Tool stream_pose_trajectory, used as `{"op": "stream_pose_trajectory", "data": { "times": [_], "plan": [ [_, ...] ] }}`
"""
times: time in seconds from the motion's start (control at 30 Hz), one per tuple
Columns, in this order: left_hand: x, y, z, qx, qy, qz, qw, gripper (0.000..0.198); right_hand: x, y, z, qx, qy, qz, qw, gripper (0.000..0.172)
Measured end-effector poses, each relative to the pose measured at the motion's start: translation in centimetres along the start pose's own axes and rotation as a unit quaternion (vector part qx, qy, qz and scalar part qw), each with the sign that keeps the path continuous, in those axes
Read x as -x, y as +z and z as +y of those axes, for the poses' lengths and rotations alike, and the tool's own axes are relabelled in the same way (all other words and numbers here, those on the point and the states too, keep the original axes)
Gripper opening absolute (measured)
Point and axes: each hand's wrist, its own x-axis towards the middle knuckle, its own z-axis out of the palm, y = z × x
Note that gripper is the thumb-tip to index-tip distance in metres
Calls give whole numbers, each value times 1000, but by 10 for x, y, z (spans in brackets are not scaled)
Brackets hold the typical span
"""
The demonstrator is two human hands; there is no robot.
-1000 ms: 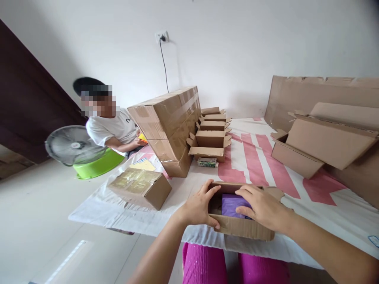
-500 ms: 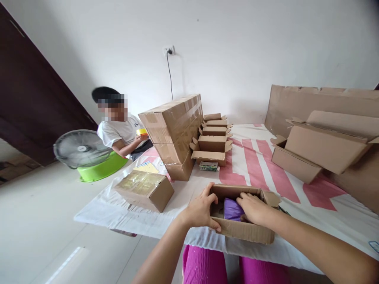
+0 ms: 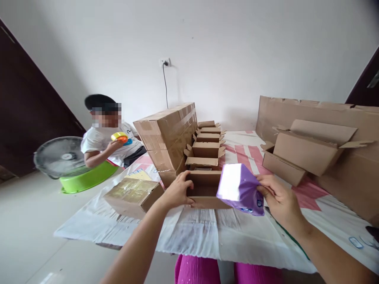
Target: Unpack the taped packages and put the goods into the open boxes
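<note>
My left hand [image 3: 178, 192] grips the left end of an open cardboard box [image 3: 204, 202], thumb on its near side and fingers over the far rim. The part of the box interior that shows is bare cardboard. Raised above the box's right end is a purple and white plastic packet [image 3: 244, 192], with my right hand [image 3: 278, 197] closed on its right end. Its contents are hidden. The packet covers the right part of the box.
Behind the box stand a row of open boxes [image 3: 207, 152] and a stack of taped cartons [image 3: 166, 138]. A taped carton [image 3: 133, 195] lies left, more open boxes [image 3: 308, 146] right. A person [image 3: 109, 138] sits by a fan [image 3: 63, 157], holding a yellow and orange object [image 3: 120, 137].
My right hand has lifted the purple packet out of the box. The box, with my left hand on it, has moved away from me and left. The seated person has raised the yellow object.
</note>
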Motion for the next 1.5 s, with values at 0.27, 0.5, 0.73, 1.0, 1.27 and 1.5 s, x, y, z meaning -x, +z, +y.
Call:
{"op": "stream_pose_trajectory", "data": {
  "times": [0.27,0.5,0.73,1.0,1.27,1.5],
  "plan": [
    [-4,25,18,27,-40,178,983,36,25,-9,17,123,-102,75,984,15],
    [23,63,138,584,52,5,810,84,39,10,6,133,-223,12,966,27],
    [13,60,152,673,-17,113,731,77,65,27,26,-16,-21,21,999,71],
    [-47,44,124,623,-15,202,755,75,19,58,44,-252,159,-19,954,63],
    [-165,33,72,618,-136,126,764,34,-103,100,95,-222,250,2,943,35],
    [-159,41,66,618,-147,138,760,40,-89,117,103,-210,222,30,952,35]
  ]
}}
